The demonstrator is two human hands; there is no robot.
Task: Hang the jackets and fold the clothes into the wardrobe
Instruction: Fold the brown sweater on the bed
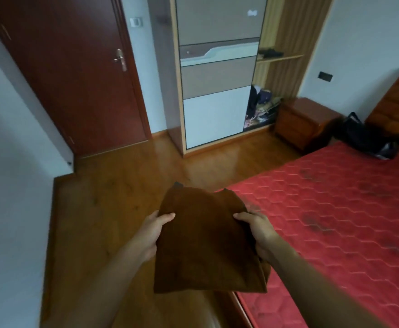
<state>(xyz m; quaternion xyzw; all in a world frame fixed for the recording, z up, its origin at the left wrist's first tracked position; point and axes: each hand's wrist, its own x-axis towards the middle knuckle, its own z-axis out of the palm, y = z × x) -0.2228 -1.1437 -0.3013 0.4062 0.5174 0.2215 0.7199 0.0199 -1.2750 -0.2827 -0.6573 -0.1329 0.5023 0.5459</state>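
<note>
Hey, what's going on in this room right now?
A person holds a folded brown garment out in front, with the left hand and right hand each gripping a side. They face the wardrobe, whose right side is open, with a pile of clothes at the bottom. The garment is not yet put away. A dark bundle lies on the bed.

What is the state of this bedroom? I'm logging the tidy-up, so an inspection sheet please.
Surface: red mattress, quilted, no sheet.
Job's things: folded brown garment held in the air; wardrobe open at right, clothes pile heaped at its bottom.
Clutter: dark bag on the mattress by the headboard.
Grippers: left hand and right hand each grip a garment side.
Cables: nothing seen.
Surroundings: closed door, wooden floor, bedside cabinet.
</note>
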